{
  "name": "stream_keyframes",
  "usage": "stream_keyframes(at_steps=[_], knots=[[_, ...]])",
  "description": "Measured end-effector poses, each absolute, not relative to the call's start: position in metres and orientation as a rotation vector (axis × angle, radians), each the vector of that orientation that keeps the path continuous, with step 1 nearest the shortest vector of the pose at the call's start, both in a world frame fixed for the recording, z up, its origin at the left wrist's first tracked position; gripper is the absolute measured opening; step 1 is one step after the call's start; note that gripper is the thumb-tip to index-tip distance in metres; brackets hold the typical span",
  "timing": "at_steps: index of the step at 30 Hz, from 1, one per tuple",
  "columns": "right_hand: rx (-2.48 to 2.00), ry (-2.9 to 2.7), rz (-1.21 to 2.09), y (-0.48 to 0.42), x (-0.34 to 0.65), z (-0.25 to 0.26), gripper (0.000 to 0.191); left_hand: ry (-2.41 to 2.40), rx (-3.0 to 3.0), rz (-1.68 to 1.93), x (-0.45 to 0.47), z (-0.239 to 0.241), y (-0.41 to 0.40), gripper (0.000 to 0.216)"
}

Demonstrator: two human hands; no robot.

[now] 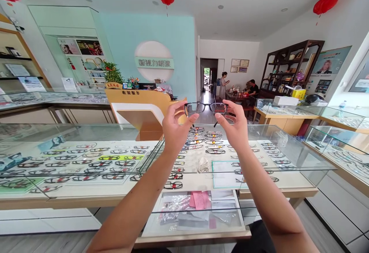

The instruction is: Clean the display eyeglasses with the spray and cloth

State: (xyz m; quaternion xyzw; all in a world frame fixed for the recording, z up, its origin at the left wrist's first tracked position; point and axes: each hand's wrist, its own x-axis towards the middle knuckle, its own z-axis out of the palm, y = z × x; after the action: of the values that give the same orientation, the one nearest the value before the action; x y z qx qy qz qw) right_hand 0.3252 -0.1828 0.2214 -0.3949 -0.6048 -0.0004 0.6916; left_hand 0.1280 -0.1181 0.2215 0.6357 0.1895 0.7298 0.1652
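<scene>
Holding black glasses up, left hand and right hand.

**What You Can't Make Out Around the Glasses**

Both ends of the glasses vanish behind your fingers. Your left hand pinches over one hinge and your right hand over the other, so of the temples you see only short dark tips below the lenses. Below the glasses, your forearms run off the bottom edge. The rows of frames in the display case beneath the glasses are too small to tell apart. Behind the glasses, a standing person and a seated person are too small for detail.
</scene>
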Motion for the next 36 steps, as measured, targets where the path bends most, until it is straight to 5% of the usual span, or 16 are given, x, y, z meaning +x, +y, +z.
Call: stream_keyframes(at_steps=[20, 36], knots=[[-0.895, -1.302, -0.252, -0.179, 0.306, 0.205, 0.052, 0.571, 1.778, 2.052, 0.132, 0.202, -0.108, 0.061], [-0.887, -1.269, -0.052, -0.166, 0.307, 0.197, 0.051, 0.686, 1.929, 2.379, 0.139, 0.198, -0.114, 0.054]])
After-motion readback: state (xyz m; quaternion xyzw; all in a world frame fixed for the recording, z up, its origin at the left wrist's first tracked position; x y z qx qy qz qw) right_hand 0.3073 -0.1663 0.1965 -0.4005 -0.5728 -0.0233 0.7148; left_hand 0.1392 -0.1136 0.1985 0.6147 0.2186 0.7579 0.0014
